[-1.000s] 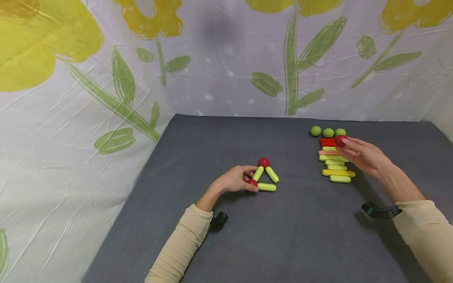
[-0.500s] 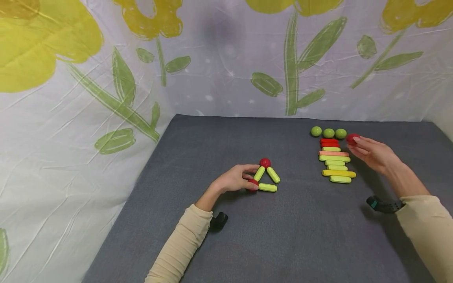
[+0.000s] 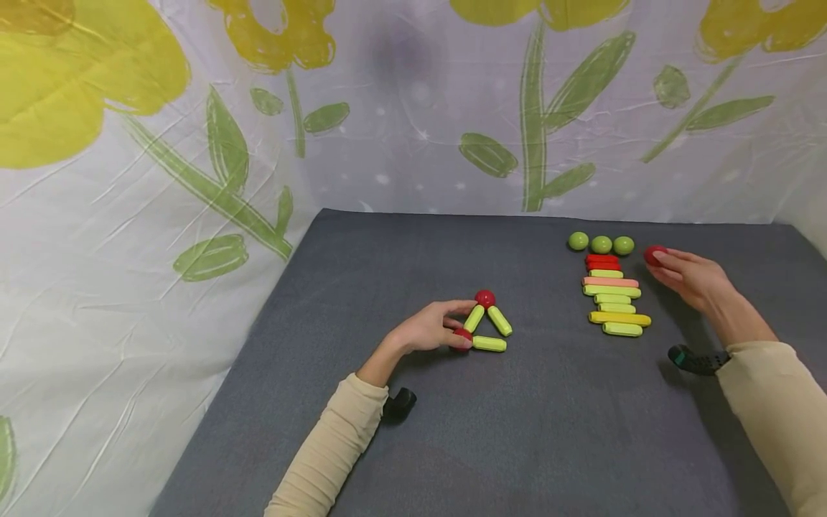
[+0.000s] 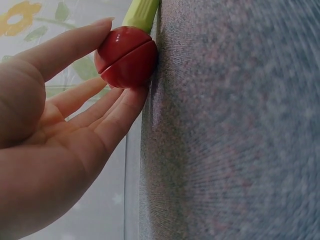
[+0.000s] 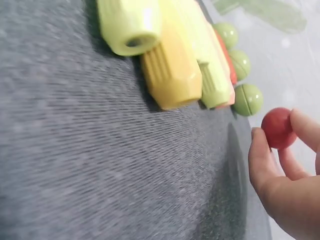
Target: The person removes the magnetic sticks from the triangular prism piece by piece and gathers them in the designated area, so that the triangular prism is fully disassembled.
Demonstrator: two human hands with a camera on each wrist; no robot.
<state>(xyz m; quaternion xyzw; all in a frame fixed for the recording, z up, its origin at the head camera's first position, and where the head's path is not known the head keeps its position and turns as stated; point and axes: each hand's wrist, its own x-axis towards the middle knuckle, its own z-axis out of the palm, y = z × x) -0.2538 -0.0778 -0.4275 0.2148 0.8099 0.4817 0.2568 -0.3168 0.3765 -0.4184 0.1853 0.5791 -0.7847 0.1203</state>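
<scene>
My left hand [image 3: 431, 327] pinches a glossy red ball [image 4: 127, 57] between thumb and fingers, at the lower left corner of a small triangle. A second red ball [image 3: 484, 299] forms the top corner, close to my left index finger. Three short light-green rods make the sides; the bottom rod [image 3: 489, 345] lies right of the pinched ball. Over at the right, my right hand [image 3: 691, 278] pinches another red ball [image 5: 278, 128] with thumb and fingertips, apparently above the table. It sits to the right of three green balls [image 3: 601, 245].
A column of rods runs below the green balls: red rods [image 3: 603, 263], a pink rod [image 3: 610, 282], several light-green ones and a yellow rod [image 3: 619, 318]. Everything lies on a dark grey table [image 3: 549, 431]. A flower-printed cloth [image 3: 400, 136] hangs behind and at the left.
My right hand has carried its red ball to the right, from over the top of the rod column to beyond the green balls. The left hand has hardly moved.
</scene>
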